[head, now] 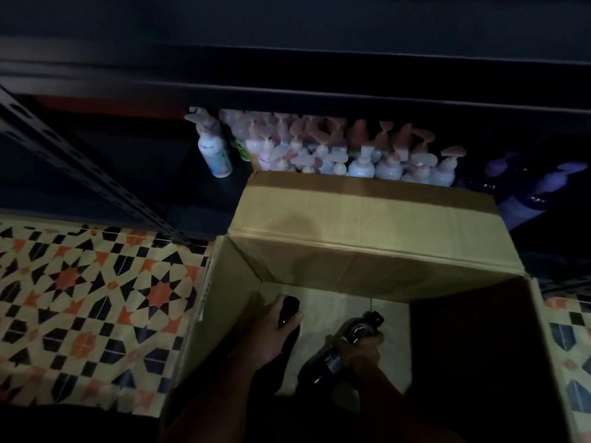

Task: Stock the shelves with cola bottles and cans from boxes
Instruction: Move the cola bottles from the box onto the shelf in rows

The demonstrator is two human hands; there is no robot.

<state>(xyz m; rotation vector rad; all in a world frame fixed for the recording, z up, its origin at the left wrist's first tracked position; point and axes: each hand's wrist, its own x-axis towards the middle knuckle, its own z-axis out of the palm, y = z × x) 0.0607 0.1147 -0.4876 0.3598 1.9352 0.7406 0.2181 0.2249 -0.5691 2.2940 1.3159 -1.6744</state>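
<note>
Two dark cola bottles lie inside an open cardboard box [367, 251] that stands on the floor, and each hand has one. The left bottle [289, 310] sits near the box's left wall, its neck pointing toward the far wall. The left hand [276, 334] wraps over it from the left, fingers [295, 316] curled round the neck and shoulder. The right bottle [339, 356] lies tilted near the middle of the box bottom, its cap end toward the far wall and its body running back toward the near left. The right hand [363, 348] grips it just below the cap, fingers clamped round the neck. Both forearms reach down into the box from the near edge. The light is dim, so labels on the bottles cannot be read.

The box's far flap is folded up and leans toward the shelving. Its right inner wall is in deep shadow, and the pale bottom shows between the bottles.

Beyond the far flap, on the lowest shelf [204, 187], stands a crowd of white pump bottles [335, 148] with pinkish heads, one of them [214, 148] standing apart at the left. Further right on that shelf are dark purple pump bottles [540, 183]. A perforated metal upright [80, 161] runs diagonally at the left. The floor [89, 308] left and right of the box is patterned tile in cream, orange and black.
</note>
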